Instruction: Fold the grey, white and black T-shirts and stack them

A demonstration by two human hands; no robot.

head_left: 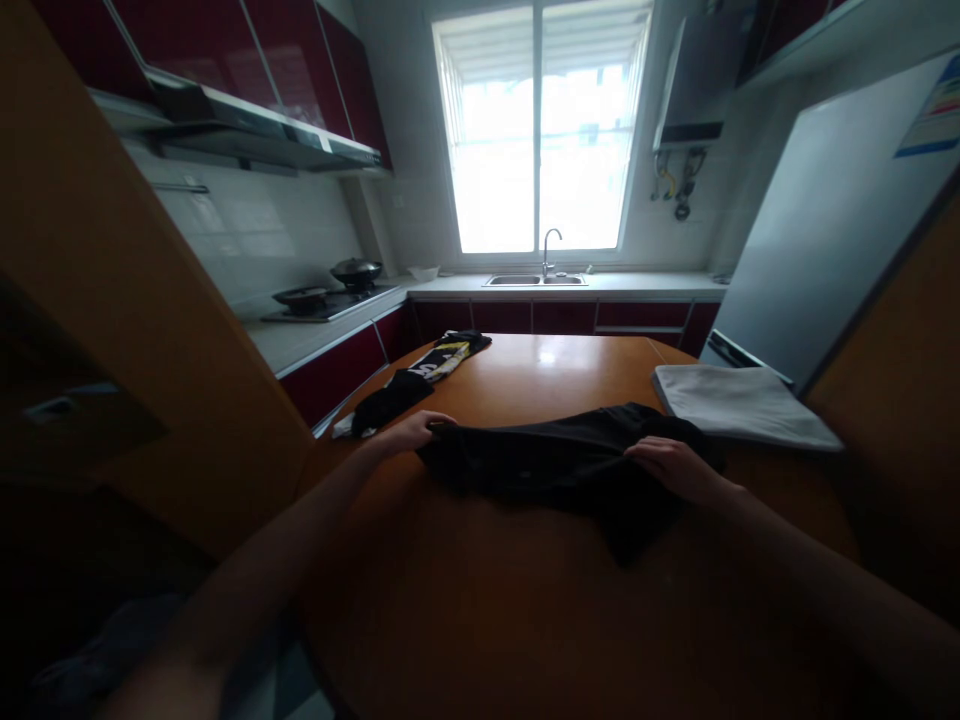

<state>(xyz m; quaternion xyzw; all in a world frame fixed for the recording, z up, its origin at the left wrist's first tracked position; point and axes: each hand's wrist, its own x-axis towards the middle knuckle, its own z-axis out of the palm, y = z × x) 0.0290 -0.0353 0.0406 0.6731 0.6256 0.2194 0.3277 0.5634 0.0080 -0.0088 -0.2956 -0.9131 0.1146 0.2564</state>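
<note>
My left hand (411,432) pinched black garment (547,460) end, right hand (673,465) clutched other end. I judged even outward pull best, cloth flat on tabletop (480,600) between hands.

Both arms are bare all the way up, as far as can be seen. The left hand (411,432) and the right hand (671,465) are bare too, and dim light hides small details

left fingers (429,424) partly hidden by garment (555,462)
</note>
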